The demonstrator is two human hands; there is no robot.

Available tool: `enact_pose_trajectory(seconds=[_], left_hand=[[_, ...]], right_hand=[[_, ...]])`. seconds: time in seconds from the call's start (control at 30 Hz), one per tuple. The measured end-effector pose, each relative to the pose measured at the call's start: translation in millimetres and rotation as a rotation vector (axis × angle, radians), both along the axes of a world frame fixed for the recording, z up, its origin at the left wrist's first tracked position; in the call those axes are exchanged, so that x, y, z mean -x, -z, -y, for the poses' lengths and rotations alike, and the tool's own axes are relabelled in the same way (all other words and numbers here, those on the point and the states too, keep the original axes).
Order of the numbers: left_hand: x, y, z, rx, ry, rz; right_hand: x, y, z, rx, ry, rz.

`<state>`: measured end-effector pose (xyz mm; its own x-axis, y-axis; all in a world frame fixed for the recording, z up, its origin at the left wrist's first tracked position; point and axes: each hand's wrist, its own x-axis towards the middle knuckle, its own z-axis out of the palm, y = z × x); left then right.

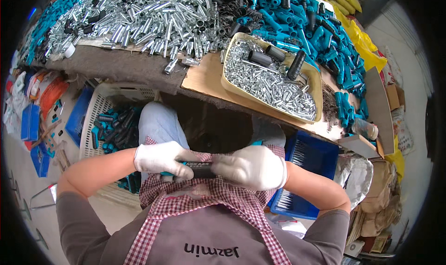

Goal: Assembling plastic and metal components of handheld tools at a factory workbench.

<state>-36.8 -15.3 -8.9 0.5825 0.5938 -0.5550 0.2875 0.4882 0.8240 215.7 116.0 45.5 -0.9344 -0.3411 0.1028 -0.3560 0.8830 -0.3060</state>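
In white knit gloves, both my hands meet above my lap. They grip one black tube-shaped part [202, 170] with pale lettering and a little teal at its left end. My left hand [162, 160] closes round the teal end, thumb on top. Over the right end curl the fingers of my right hand [251, 167], slightly blurred and hiding that end. Beyond my hands, a cream tray [226, 81] on the table edge holds many small metal pins, several black cylinders and a black ribbed sleeve [296, 64].
Silvery metal fittings [153, 21] heap across the table's far left, teal plastic parts [320, 42] across its right. A white crate [88, 121] of black and teal parts stands left of my legs. To the right is a blue bin [327, 160] of thin metal rods.
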Motion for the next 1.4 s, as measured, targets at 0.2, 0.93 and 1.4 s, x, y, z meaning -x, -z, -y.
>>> enact_pose_trajectory(seconds=[0.2,0.93,1.4], left_hand=[[-21.4,-61.3,-5.5,-0.745,0.136,-0.813],[0.8,-79.6,-32.9,-1.563,0.119,-1.065],[-24.8,-13.9,-4.6,-0.91,-0.076,-0.965]], right_hand=[[-8.5,23.0,-7.3,0.764,0.606,0.094],[-4.4,20.6,-4.6,1.393,0.802,0.119],[-2.7,21.1,-4.8,1.25,0.805,-0.677]])
